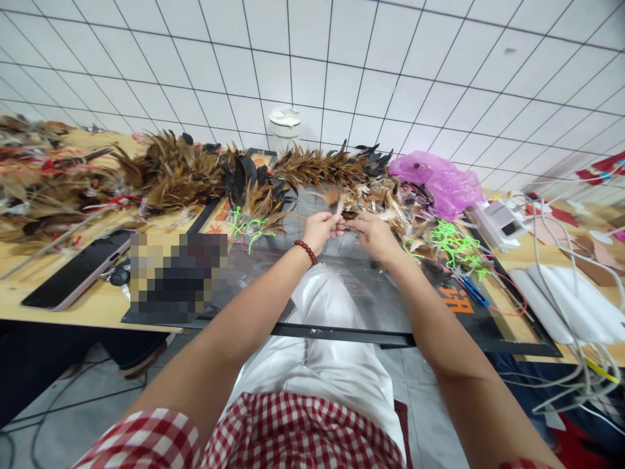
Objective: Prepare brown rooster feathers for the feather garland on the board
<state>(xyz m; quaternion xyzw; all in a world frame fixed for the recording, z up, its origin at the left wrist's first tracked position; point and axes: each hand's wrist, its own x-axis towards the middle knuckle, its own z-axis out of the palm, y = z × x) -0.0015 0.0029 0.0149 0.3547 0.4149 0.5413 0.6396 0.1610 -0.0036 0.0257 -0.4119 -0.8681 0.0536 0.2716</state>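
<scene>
Above a clear panel (254,277) in a black frame, my left hand (319,231), with a red bead bracelet (306,253) at its wrist, is closed in a pinch. A small brown feather (333,196) rises by its fingertips and seems held there. Almost touching it from the right, my right hand (375,236) is also pinched. What its fingers grip is too small to make out. Behind both hands lie loose pale and brown feathers (385,202) and a long strand of bound brown feathers (317,168).
Left are a phone (81,270), keys (120,275) and more feather bundles (170,172). Rightward lie a purple plastic bag (439,179), green cords (454,242), a blue pen-like tool (472,291), a white device (500,223) and tangled white cables (579,326). A white lidded container (284,130) stands by the tiled wall.
</scene>
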